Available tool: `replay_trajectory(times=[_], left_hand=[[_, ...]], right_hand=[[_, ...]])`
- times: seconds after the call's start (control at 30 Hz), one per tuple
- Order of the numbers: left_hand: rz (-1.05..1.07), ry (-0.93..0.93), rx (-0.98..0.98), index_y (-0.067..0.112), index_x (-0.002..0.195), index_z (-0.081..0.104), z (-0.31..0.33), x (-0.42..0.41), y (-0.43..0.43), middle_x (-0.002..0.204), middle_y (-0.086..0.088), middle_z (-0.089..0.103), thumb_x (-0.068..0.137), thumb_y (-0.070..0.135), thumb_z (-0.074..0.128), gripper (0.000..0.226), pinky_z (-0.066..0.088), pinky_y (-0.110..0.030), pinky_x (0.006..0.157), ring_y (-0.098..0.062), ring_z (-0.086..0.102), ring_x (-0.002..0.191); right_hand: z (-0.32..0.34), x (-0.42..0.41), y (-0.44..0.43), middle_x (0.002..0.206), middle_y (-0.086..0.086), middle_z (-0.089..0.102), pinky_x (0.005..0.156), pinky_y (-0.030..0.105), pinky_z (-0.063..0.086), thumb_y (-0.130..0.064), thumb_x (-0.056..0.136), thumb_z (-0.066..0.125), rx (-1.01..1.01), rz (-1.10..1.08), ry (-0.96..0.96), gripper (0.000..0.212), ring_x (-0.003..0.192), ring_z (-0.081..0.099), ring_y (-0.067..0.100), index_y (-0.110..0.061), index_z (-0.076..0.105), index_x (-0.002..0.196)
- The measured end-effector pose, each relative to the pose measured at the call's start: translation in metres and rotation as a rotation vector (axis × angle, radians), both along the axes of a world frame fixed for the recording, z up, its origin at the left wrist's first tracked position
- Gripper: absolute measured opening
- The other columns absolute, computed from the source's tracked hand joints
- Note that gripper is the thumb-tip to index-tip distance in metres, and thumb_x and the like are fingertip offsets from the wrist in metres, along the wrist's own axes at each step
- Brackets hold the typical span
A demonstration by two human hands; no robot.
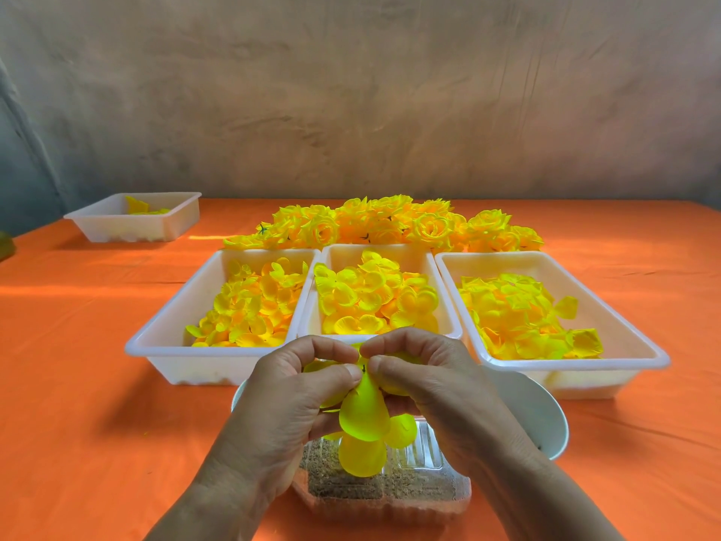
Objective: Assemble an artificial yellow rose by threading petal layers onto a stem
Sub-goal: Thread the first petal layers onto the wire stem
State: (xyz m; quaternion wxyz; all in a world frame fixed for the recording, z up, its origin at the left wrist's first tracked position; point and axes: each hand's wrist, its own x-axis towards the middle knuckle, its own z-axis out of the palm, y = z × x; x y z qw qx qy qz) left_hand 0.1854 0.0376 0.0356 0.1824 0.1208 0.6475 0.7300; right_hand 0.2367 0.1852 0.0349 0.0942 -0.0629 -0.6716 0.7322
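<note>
Both hands up close, low centre, over the near edge of the orange tabletop [78, 365]. Left hand [290, 392] & right hand [429, 378] meet thumb-to-thumb on a yellow petal layer [364, 417]. Each grip is closed to a pinch, thumb + forefinger nipping the layer's middle, w/ a tiny dark stem tip [364, 369] poking out between the thumbs. Rest of the stem is hidden in petals/palms, so can't tell how it's held. Petals droop toward the person, the lowest one hanging over a clear plastic box [425, 456] w/ brownish grainy stuff [351, 486] in it, right under the hands. White bowl [544, 419] sits just beside the box, by the right wrist, partly hidden. Behind the hands are 3 white trays packed side by side: left tray [195, 369], middle tray [413, 259], right tray [620, 326], all holding loose yellow petals [366, 294]. Beyond them, a heap of finished roses [390, 222] along the back. Far left, well apart, a fourth tray [113, 228] w/ only a few petals. Mottled wall [351, 91] behind it all.
</note>
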Motion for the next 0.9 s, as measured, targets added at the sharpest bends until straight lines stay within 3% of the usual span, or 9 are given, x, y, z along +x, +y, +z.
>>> replay_trajectory(times=[0.13,0.3,0.4,0.47,0.6,0.7,0.77,0.83,0.9], left_hand=[[0.039,-0.012,-0.038,0.011,0.082,0.07,-0.005,0.004,0.001,0.091,-0.026,0.072,0.081,-0.003,0.069,0.014,0.057,-0.032,0.055,-0.034,0.071,0.073],[0.06,0.003,-0.082,0.005,0.089,0.063,-0.01,0.009,0.005,0.07,-0.007,0.069,0.083,-0.003,0.069,0.012,0.055,-0.03,0.049,-0.022,0.068,0.056],[0.054,0.017,-0.153,0.005,0.09,0.062,-0.015,0.011,0.006,0.064,-0.007,0.067,0.084,0.0,0.07,0.011,0.055,-0.03,0.048,-0.018,0.066,0.053],[0.05,0.029,-0.205,0.008,0.088,0.063,-0.017,0.012,0.006,0.06,-0.006,0.067,0.083,0.003,0.071,0.011,0.055,-0.03,0.048,-0.019,0.068,0.054],[0.09,0.151,-0.358,0.022,0.072,0.065,-0.018,0.011,0.003,0.073,-0.005,0.068,0.08,0.013,0.075,0.016,0.056,-0.033,0.047,-0.024,0.072,0.058],[0.11,0.418,-0.601,0.035,0.074,0.064,-0.02,0.009,0.0,0.072,0.006,0.061,0.075,0.03,0.078,0.015,0.055,-0.039,0.068,-0.016,0.064,0.069],[0.126,0.525,-0.686,0.043,0.078,0.062,-0.018,0.01,0.0,0.085,0.01,0.057,0.073,0.037,0.077,0.016,0.048,-0.033,0.079,-0.005,0.056,0.083],[0.108,0.481,-0.695,0.045,0.079,0.062,-0.015,0.01,-0.001,0.092,0.011,0.055,0.072,0.038,0.074,0.015,0.045,-0.032,0.083,-0.001,0.053,0.089],[0.059,0.398,-0.662,0.043,0.075,0.065,-0.012,0.007,-0.001,0.086,0.012,0.058,0.07,0.042,0.073,0.01,0.046,-0.033,0.076,-0.002,0.054,0.081]], right_hand=[[-0.003,0.0,0.001,0.067,0.003,0.068,0.051,0.023,0.05,-0.001,0.086,0.064,0.034,0.013,-0.052,0.015,0.056,0.065,0.014,-0.013,0.072,0.088],[-0.007,-0.004,0.005,0.065,-0.003,0.065,0.048,0.021,0.045,-0.004,0.083,0.07,0.125,-0.016,-0.084,0.017,0.049,0.055,0.007,-0.018,0.072,0.091],[-0.011,-0.006,0.007,0.074,-0.003,0.066,0.053,0.023,0.045,-0.01,0.08,0.074,0.218,-0.045,-0.083,0.021,0.059,0.057,0.007,-0.027,0.072,0.093],[-0.015,-0.008,0.008,0.081,0.001,0.067,0.061,0.031,0.051,-0.014,0.078,0.075,0.279,-0.064,-0.074,0.025,0.069,0.061,0.012,-0.032,0.07,0.094],[-0.021,-0.01,0.01,0.087,0.0,0.067,0.072,0.04,0.054,-0.026,0.071,0.075,0.38,-0.082,-0.077,0.03,0.078,0.064,0.017,-0.038,0.066,0.097],[-0.025,-0.01,0.011,0.079,-0.008,0.063,0.07,0.036,0.053,-0.033,0.065,0.072,0.443,-0.077,-0.086,0.035,0.074,0.061,0.011,-0.038,0.065,0.1],[-0.027,-0.011,0.012,0.079,-0.009,0.062,0.07,0.034,0.053,-0.033,0.067,0.073,0.471,-0.074,-0.095,0.035,0.075,0.061,0.01,-0.038,0.065,0.1],[-0.029,-0.012,0.013,0.08,-0.009,0.062,0.071,0.033,0.054,-0.03,0.07,0.075,0.484,-0.077,-0.101,0.033,0.076,0.061,0.011,-0.038,0.065,0.101],[-0.031,-0.013,0.014,0.077,-0.009,0.062,0.068,0.03,0.053,-0.028,0.072,0.076,0.484,-0.081,-0.101,0.032,0.074,0.061,0.01,-0.038,0.065,0.1]])
